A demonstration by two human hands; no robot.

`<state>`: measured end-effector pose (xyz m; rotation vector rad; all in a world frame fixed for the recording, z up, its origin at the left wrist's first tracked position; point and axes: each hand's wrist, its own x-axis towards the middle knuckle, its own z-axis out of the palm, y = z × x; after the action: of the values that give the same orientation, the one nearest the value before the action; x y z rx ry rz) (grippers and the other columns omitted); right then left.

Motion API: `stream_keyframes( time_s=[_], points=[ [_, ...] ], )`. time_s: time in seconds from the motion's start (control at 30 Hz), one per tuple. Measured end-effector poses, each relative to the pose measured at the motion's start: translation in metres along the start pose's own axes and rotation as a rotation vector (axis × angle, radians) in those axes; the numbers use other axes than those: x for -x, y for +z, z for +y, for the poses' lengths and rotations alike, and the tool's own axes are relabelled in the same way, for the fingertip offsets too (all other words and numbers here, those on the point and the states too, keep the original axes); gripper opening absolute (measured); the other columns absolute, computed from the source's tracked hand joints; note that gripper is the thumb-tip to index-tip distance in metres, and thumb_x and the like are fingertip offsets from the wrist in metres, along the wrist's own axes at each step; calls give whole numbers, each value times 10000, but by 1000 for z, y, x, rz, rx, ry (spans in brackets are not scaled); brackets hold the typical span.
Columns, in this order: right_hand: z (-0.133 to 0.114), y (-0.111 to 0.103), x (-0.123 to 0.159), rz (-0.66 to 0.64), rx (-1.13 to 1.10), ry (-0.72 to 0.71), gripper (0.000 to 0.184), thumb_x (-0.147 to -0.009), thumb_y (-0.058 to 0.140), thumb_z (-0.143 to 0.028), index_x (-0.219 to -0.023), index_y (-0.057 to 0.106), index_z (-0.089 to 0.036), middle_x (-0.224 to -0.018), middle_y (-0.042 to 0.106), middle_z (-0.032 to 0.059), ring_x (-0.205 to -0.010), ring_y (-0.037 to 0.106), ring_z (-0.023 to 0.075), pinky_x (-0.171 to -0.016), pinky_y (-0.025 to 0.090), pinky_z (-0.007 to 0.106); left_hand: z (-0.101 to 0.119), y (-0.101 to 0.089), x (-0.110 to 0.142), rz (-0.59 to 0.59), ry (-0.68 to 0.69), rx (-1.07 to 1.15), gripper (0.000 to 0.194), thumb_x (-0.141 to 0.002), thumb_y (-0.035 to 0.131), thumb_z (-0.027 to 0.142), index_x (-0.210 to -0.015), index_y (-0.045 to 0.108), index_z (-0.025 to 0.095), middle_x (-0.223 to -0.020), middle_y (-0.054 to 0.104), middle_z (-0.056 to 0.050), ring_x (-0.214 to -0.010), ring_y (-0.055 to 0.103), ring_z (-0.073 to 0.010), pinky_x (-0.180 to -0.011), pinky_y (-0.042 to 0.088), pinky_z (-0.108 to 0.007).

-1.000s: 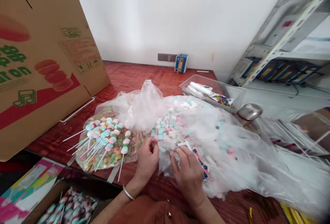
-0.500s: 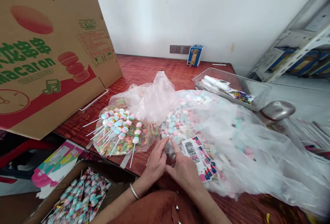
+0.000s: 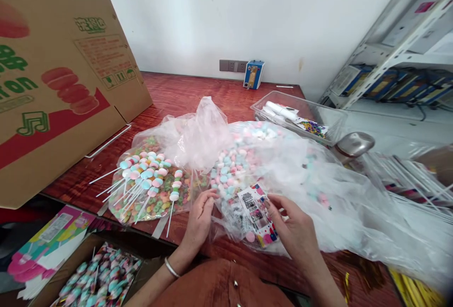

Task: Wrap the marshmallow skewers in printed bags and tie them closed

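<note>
Right of lower centre, the right hand (image 3: pixel 297 226) pinches a card (image 3: pixel 255 210) at its right edge, over the marshmallow bag (image 3: pixel 228 175); the card bears a black square code and print too small to read. Just left of it, the left hand (image 3: pixel 200 219) curls loosely; whether it holds anything, I cannot tell. The carton (image 3: pixel 81 85), upper left, shows a cropped green "ron", Chinese characters, a music note and glass and umbrella symbols.
</note>
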<state>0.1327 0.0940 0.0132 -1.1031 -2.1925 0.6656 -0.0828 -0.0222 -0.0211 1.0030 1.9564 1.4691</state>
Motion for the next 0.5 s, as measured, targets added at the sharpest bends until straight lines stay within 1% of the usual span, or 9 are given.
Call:
stream_keyframes(
  time_s=[0.07,0.13,0.2,0.27,0.33,0.4,0.43,0.47,0.5],
  points=[
    [-2,8,3,21,16,-63,267,-964,523,-403,-1047,670,-196,-964,729,73,-871,682,219,-768,531,336,4,2,-5,92,28,-40,275,-958,407,311,-999,650,190,-1212,654,-102,-1184,562,-249,-1044,402,-448],
    [-10,18,6,59,28,-171,258,-963,534,-376,-1092,653,-187,-1033,712,95,-967,667,235,-832,534,361,14,2,-12,181,94,-80,266,-973,405,313,-1054,628,192,-1196,649,-101,-1153,569,-238,-1025,417,-441],
    [-19,29,4,100,43,-277,277,-963,540,-344,-1171,622,-182,-1126,681,119,-1069,634,252,-914,516,399,29,3,-22,247,205,-113,248,-984,400,299,-1063,612,199,-1181,645,-97,-1135,574,-225,-1011,433,-430],
    [-25,40,-2,131,54,-343,327,-961,544,-321,-1253,579,-178,-1193,650,137,-1129,603,263,-969,496,430,44,8,-32,279,356,-149,218,-989,400,265,-1051,600,206,-1189,639,-93,-1146,573,-213,-1011,443,-420],
    [-23,50,-12,157,68,-357,396,-962,538,-320,-1330,525,-173,-1257,617,152,-1177,573,275,-998,483,453,54,19,-42,278,518,-211,195,-984,410,218,-1067,586,211,-1213,632,-94,-1177,564,-204,-1029,442,-420],
    [-15,60,-25,149,103,-343,455,-965,516,-336,-1380,481,-154,-1302,590,174,-1208,549,299,-1008,477,483,54,34,-52,251,644,-303,191,-971,425,185,-1082,579,207,-1229,632,-104,-1218,545,-207,-1057,432,-432],
    [-10,65,-30,132,130,-326,483,-963,504,-345,-1396,464,-135,-1315,579,189,-1214,542,315,-1005,478,501,50,41,-58,217,668,-360,193,-965,436,182,-1093,578,201,-1245,631,-111,-1250,527,-217,-1076,421,-446],
    [-4,69,-35,112,159,-302,509,-960,493,-350,-1408,448,-113,-1321,571,206,-1213,539,331,-998,480,519,44,48,-62,173,658,-428,197,-955,460,194,-1111,580,194,-1275,623,-120,-1287,501,-239,-1089,410,-470],
    [1,71,-39,90,182,-272,532,-955,485,-348,-1419,430,-94,-1322,565,220,-1210,539,344,-988,484,533,37,54,-66,119,617,-498,223,-939,502,221,-1146,577,187,-1318,606,-128,-1326,468,-271,-1096,400,-501]
  ],
)
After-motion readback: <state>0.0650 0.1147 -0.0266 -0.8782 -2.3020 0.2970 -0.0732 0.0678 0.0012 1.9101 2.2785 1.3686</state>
